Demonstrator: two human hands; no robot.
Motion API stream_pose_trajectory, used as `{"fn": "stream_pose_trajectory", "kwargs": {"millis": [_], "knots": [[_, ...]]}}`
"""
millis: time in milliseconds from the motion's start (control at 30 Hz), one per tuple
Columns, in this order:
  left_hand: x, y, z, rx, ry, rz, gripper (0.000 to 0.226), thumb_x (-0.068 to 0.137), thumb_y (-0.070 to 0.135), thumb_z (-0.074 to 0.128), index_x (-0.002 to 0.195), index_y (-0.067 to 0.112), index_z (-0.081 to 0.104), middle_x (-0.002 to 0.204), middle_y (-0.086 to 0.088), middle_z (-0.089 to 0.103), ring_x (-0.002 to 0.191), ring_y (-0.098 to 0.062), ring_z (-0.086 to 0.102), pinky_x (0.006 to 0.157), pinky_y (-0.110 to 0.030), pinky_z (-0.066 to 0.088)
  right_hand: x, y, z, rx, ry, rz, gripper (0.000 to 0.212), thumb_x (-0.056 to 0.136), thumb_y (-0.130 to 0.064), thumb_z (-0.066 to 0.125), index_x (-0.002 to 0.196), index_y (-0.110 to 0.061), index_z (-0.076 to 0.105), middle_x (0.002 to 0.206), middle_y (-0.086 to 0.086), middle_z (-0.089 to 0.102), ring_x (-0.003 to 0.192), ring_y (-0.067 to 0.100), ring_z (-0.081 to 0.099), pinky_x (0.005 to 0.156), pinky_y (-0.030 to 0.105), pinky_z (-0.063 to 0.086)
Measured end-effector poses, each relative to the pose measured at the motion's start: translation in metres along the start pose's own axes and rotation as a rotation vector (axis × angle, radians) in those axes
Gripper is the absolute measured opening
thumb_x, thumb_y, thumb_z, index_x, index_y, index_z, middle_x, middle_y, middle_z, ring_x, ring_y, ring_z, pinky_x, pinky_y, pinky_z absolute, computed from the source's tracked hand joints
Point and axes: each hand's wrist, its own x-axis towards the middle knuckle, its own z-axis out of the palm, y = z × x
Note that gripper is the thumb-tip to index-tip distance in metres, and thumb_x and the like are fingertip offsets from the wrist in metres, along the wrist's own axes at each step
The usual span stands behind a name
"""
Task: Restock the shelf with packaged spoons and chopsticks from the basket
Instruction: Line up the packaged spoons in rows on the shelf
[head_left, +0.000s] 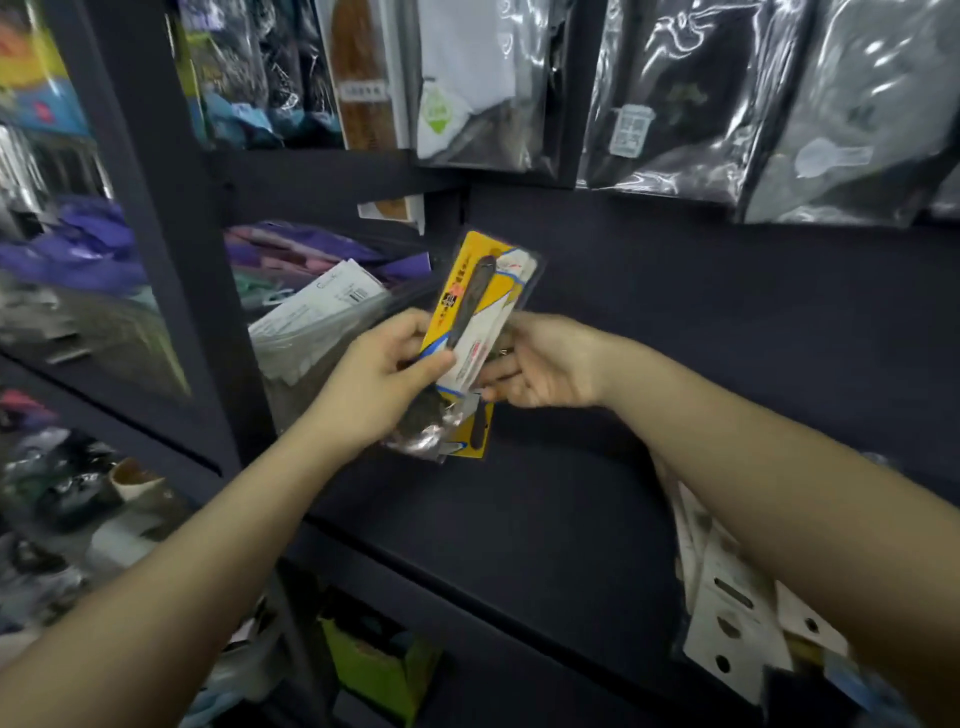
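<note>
Dark shelf (519, 499) open; hanging bags (727, 104) overhead

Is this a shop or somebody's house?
Most likely a shop: dark shelves hold many plastic-wrapped goods, some with hang-hole cards, and both hands hold a carded spoon packet.

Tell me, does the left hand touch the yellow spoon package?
Touching. The head view shows the left hand pinching the yellow spoon package, thumb on its front.
</note>
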Motion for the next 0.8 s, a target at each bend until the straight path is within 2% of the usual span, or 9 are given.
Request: {"fn": "stream_pose_trajectory", "kwargs": {"millis": [67,167,267,467,533,600,633,700,800], "knots": [[0.004,0.005,0.006,0.049,-0.037,0.094,0.009,0.079,0.021,0.062,0.083,0.028,0.061,0.078,0.010,0.071,0.075,-0.005,0.062,0.076,-0.028,0.051,-0.011,0.002,0.004,-0.025,-0.097,0.030,0.038,0.097,-0.034,0.036,0.087,-0.010,0.063,0.077,0.012,0.071,0.062,0.025,0.071,0.048,0.021,0.056],[0.003,0.009,0.012,0.186,-0.077,0.259,0.007,0.076,0.030,0.063,0.081,0.031,0.066,0.087,0.012,0.070,0.088,-0.011,0.063,0.082,-0.035,0.052,-0.020,0.011,0.005,0.209,-0.175,-0.050,0.024,0.095,-0.006,0.038,0.090,-0.003,0.061,0.085,0.013,0.068,0.069,0.022,0.070,0.063,0.022,0.059],[0.002,0.004,0.012,0.481,-0.172,0.536,0.014,0.080,0.023,0.061,0.086,0.017,0.073,0.093,0.016,0.066,0.096,-0.013,0.056,0.090,-0.026,0.045,-0.014,0.015,0.004,0.291,-0.133,-0.104,0.025,0.096,-0.022,0.044,0.106,-0.004,0.058,0.095,0.012,0.064,0.073,0.015,0.064,0.059,0.022,0.059],[-0.003,-0.016,0.008,0.826,-0.223,0.717,0.019,0.078,0.023,0.061,0.091,0.034,0.069,0.107,0.012,0.049,0.106,-0.017,0.045,0.095,-0.033,0.035,-0.005,0.018,0.010,0.137,-0.097,-0.103,0.043,0.089,-0.037,0.055,0.119,-0.007,0.060,0.101,0.011,0.066,0.095,0.026,0.065,0.075,0.035,0.056],[-0.007,-0.014,0.012,0.812,-0.053,0.629,0.024,0.079,0.031,0.060,0.103,0.034,0.062,0.117,0.007,0.043,0.112,-0.019,0.042,0.098,-0.032,0.032,0.000,0.019,0.017,0.215,0.016,-0.168,0.029,0.090,-0.029,0.055,0.104,-0.006,0.065,0.093,0.012,0.065,0.085,0.023,0.068,0.062,0.030,0.056],[-0.011,-0.012,0.017,0.644,0.167,0.336,0.045,0.074,0.038,0.065,0.116,0.027,0.052,0.120,0.004,0.040,0.114,-0.014,0.041,0.100,-0.027,0.032,0.003,0.020,0.023,0.374,0.103,-0.186,0.019,0.089,-0.023,0.044,0.078,-0.011,0.055,0.066,0.003,0.046,0.050,0.012,0.048,0.047,0.019,0.040],[-0.014,-0.011,0.020,0.483,0.207,0.134,0.053,0.073,0.037,0.068,0.120,0.022,0.049,0.120,0.002,0.043,0.110,-0.012,0.046,0.098,-0.024,0.036,0.004,0.020,0.024,0.494,0.129,-0.194,0.015,0.087,-0.020,0.040,0.078,-0.012,0.050,0.062,0.001,0.038,0.047,0.011,0.037,0.047,0.021,0.034],[-0.020,-0.009,0.025,0.111,0.131,-0.263,0.044,0.081,0.029,0.066,0.118,0.014,0.049,0.106,-0.001,0.057,0.086,-0.004,0.059,0.078,-0.016,0.048,0.005,0.020,0.024,0.684,0.151,-0.236,0.020,0.087,-0.014,0.036,0.093,-0.005,0.053,0.066,0.005,0.046,0.055,0.016,0.045,0.059,0.027,0.042],[-0.029,-0.014,0.026,-0.174,-0.109,-0.574,0.013,0.089,0.026,0.053,0.092,0.015,0.059,0.072,0.003,0.063,0.055,-0.001,0.059,0.051,-0.014,0.049,0.004,0.021,0.024,0.714,0.055,-0.261,0.026,0.094,-0.010,0.033,0.096,0.002,0.055,0.108,0.018,0.065,0.105,0.029,0.061,0.097,0.037,0.045]]}}
